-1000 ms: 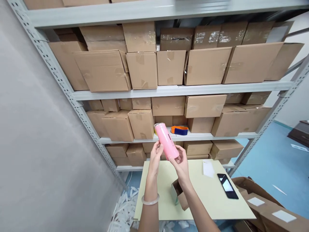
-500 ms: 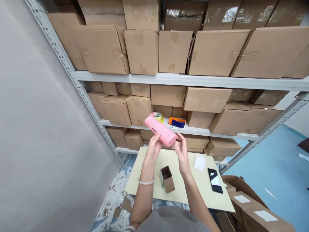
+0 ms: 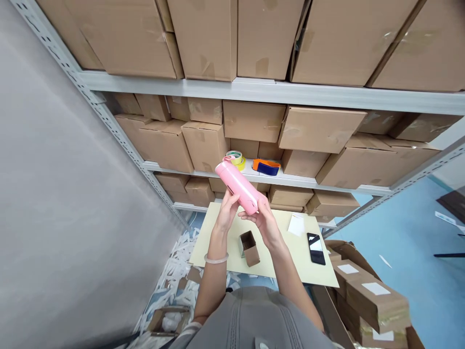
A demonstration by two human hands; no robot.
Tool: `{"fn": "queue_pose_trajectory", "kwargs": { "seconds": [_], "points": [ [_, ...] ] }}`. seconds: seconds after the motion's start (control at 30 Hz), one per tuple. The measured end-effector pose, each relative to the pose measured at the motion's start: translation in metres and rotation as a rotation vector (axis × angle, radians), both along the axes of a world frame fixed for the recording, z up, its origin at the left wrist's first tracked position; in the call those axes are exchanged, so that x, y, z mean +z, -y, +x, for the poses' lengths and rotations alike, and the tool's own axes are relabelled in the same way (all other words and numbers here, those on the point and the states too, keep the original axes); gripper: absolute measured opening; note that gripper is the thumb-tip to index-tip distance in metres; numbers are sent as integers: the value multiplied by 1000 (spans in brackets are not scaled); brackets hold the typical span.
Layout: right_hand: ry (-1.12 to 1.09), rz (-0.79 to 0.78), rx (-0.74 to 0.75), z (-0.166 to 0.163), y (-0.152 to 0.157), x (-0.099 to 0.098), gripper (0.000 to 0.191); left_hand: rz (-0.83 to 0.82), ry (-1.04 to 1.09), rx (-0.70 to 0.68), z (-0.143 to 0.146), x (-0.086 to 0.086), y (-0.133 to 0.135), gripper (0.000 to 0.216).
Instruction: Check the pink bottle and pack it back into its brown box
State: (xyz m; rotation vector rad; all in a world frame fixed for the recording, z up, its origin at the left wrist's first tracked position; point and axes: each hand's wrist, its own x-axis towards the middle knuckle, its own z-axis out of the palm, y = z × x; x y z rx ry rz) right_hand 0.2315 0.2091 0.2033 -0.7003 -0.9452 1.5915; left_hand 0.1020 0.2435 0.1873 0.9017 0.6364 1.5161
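Bottle (image 3: 238, 185) outside box (image 3: 251, 256), pinched by fingers (image 3: 233, 199) of left hand (image 3: 225, 212), steadied by spread fingers of right hand (image 3: 267, 222); not set down.

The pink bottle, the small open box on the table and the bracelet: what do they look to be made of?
Pink bottle: smooth with a soft sheen; coated metal or plastic, I can't tell which. Small open box: seemingly cardboard, judging by its matte brown surface and folded edges. Bracelet: a pale, smooth, stiff-looking ring; perhaps stone, glass or plastic.
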Motion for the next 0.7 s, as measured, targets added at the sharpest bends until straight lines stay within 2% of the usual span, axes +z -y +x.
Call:
{"fn": "queue_pose_trajectory", "kwargs": {
  "seconds": [0.1, 0.23, 0.4, 0.53, 0.7],
  "points": [
    [31, 21, -57, -5, -1, -7, 47, -10, -87, -13, -7, -1, -1, 56],
    [226, 192, -335, -13, -1, -14, 52, -85, -107, -5, -11, -4, -5, 51],
    [651, 520, -638, -18, -1, -7, 55, -186, 166, -158, -3, -3, -8, 43],
    [857, 643, -720, -19, -4, 0, 57, -272, 352, -204, 8, 4, -11, 38],
    [948, 610, -680, -19, -12, 3, 67, -370, 328, -259, 20, -3, -20, 39]
  ]
}}
